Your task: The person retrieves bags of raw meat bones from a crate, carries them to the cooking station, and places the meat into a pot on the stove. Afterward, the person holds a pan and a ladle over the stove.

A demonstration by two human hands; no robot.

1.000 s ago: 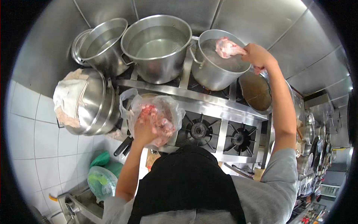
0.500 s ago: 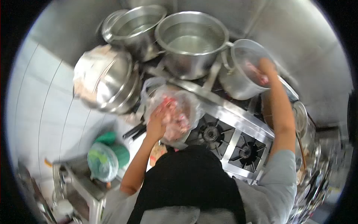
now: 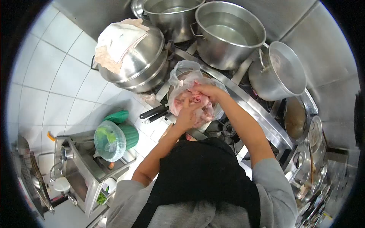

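A clear plastic bag (image 3: 181,68) holding raw meat (image 3: 205,114) in bony pieces lies open in a pan in front of me. My left hand (image 3: 185,117) reaches in from the near side, its fingers closed against the meat. From the right comes my right hand (image 3: 209,92), its fingers curled round a pinkish piece at the bag's far side. The fingertips of both hands are partly hidden among the pieces. To the right stands a tall pot (image 3: 262,81) with a pale piece in its cloudy liquid.
Two large pots of water, one a wide stockpot (image 3: 228,53), stand at the back. A lidded steamer (image 3: 148,49) with a cloth (image 3: 118,41) on top is at left. Black pan handles (image 3: 154,113) stick out leftward. A green bin (image 3: 131,136) and a sink unit (image 3: 89,205) are lower left.
My right hand has left the pot on the right, where it held a piece of meat, and is now in the bag beside my left hand. The view has shifted.
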